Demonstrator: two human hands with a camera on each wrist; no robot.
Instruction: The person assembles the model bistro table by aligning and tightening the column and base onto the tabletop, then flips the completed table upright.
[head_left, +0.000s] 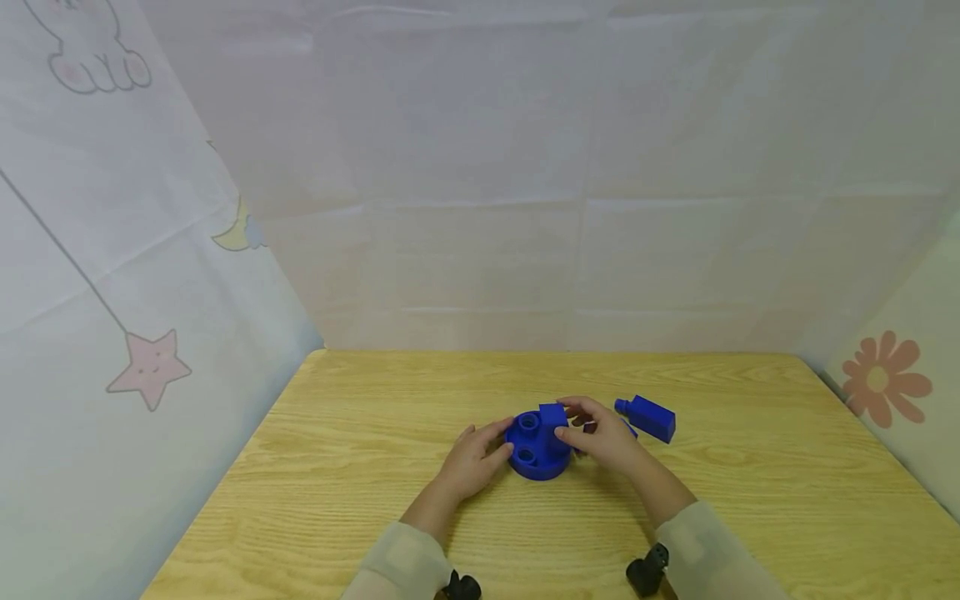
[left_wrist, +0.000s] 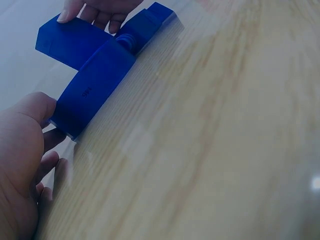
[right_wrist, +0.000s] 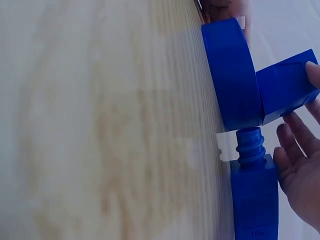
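**A:** At table centre, I'm seeing my right hand point(head_left: 603, 437) pinching the blue block point(head_left: 553, 421) on the round base point(head_left: 536, 458); left hand point(head_left: 472, 458) is resting relaxed at nine o'clock of it.

**B:** Looking like rigid, light, smooth plastic; I'm judging the flat sides the best hold.

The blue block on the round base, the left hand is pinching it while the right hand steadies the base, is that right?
The hands are swapped. In the head view the right hand pinches the blue block on top of the round blue base, and the left hand steadies the base by its side.
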